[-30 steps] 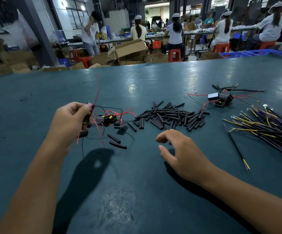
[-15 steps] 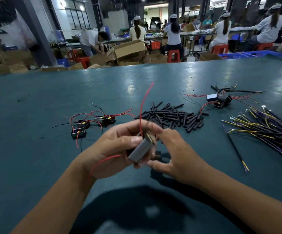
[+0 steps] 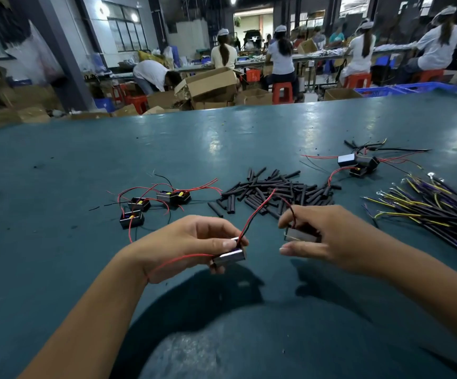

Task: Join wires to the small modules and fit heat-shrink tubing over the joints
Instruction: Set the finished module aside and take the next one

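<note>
Two bare hands work above a teal counter; the left hand pinches a small grey module between thumb and curled fingers, its grip pressed onto the casing, with a red wire and a black lead rising from the module's top and a second red lead trailing back across the wrist; the right hand holds a second module, grip closed on it between thumb below and curled fingers above, a dark wire arching up from it; the two modules sit apart, both raised off the counter near its front centre; beyond the hands lies a loose heap of black heat-shrink tubing pieces; to the left of that heap rest three open-topped modules with red leads, near one another; further back on the right lies a small cluster of modules with red and black leads; at the right edge spreads a bundle of yellow-and-purple wires with metal terminals at their far ends; behind the counter, seated workers in white caps face away among cardboard boxes and red stools.
</note>
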{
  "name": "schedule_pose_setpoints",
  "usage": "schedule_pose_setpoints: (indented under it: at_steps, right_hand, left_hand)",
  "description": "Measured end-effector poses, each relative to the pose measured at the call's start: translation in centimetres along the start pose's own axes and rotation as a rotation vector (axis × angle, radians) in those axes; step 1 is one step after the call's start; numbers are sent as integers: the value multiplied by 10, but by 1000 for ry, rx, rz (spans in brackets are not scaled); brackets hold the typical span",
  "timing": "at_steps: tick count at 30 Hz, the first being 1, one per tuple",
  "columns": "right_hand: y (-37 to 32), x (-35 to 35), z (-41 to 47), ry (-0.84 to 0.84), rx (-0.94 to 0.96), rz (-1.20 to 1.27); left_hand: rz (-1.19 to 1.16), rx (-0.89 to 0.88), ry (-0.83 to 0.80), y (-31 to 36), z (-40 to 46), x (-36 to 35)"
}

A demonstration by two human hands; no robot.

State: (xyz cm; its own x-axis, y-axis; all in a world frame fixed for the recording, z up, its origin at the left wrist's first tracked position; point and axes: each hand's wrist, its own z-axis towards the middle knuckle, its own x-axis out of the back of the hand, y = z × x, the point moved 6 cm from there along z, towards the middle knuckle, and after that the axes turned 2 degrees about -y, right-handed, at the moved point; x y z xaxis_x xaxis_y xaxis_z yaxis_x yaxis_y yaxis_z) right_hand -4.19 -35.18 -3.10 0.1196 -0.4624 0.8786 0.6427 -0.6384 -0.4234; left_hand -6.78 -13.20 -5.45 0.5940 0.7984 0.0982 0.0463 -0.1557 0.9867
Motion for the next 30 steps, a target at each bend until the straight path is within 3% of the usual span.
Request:
schedule_pose_setpoints:
  at_steps: [4, 8, 13, 16, 18, 22, 30]
  right_hand:
    - [17, -5, -20, -176, -45, -269]
    - [21, -9, -32, -318, -39, -233]
    - [22, -15, -31, -312, -31, -235]
    - [16, -11, -28, -172, -21, -109]
    - [9, -8, -26, -50, 10, 9]
    - [0, -12, -25, 53, 9, 138]
    - [3, -11, -26, 110, -89, 331]
  left_hand:
    - [352, 118, 140, -12, -1, 22]
    - [610, 166, 158, -13, -1, 30]
    - [894, 108, 303, -4, 0, 37]
    - [805, -73, 398, 11, 2, 29]
    - [780, -167, 373, 17, 6, 11]
    - [798, -216, 292, 14, 16, -20]
    - [582, -209, 270, 13, 19, -23]
